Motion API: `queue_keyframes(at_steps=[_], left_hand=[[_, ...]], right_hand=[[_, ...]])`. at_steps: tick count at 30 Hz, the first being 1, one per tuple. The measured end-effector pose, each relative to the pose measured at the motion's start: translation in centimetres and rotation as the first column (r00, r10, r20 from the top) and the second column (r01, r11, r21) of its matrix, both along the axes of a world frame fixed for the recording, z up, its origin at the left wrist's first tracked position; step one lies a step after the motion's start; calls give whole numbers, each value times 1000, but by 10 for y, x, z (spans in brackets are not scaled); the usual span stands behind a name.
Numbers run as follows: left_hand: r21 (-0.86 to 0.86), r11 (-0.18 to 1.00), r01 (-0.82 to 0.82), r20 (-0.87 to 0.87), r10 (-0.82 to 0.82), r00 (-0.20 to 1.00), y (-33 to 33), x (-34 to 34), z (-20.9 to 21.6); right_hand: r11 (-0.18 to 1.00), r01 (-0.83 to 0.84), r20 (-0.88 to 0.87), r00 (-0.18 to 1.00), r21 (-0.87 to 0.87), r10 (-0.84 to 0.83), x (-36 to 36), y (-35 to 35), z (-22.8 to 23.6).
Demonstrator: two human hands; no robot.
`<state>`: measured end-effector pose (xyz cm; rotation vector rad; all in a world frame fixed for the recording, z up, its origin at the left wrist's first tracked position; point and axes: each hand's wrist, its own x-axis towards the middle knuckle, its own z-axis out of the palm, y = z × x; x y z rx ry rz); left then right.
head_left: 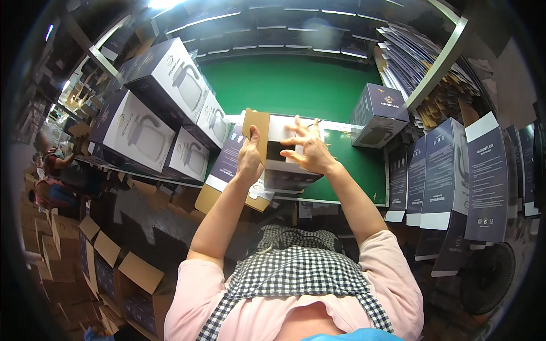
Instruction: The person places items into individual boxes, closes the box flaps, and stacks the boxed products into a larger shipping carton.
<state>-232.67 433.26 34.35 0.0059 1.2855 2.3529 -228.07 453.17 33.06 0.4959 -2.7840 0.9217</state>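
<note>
A dark, part-folded carton (287, 179) stands at the near edge of the green worktable (296, 79), its opening facing up between my hands. My left hand (248, 157) grips a brown cardboard flap (259, 128) on its left side, thumb against the brown face. Over the right side of the opening, my right hand (311, 148) has its fingers spread, close to a pale flap; whether the fingertips touch it I cannot tell. Left of the carton lies a printed purple panel (224, 162) with brown board (213, 199) along its near edge.
Finished flask boxes (142, 136) are stacked on the left, and one box (380, 113) stands at the right. Printed carton sheets (438, 170) hang along the right edge, with stacked flat board (426, 74) behind. Open brown cartons (142, 273) stand lower left; people (57, 176) are farther off.
</note>
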Motion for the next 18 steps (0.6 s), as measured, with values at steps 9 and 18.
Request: queue_keyframes(at_steps=[9, 18], left_hand=[[-524, 815, 247, -478, -521, 707, 11, 12, 37], [-379, 917, 125, -413, -289, 864, 10, -21, -2]], right_hand=[[949, 127, 100, 990, -290, -101, 12, 9, 5], [978, 91, -123, 986, -186, -115, 22, -4, 2]])
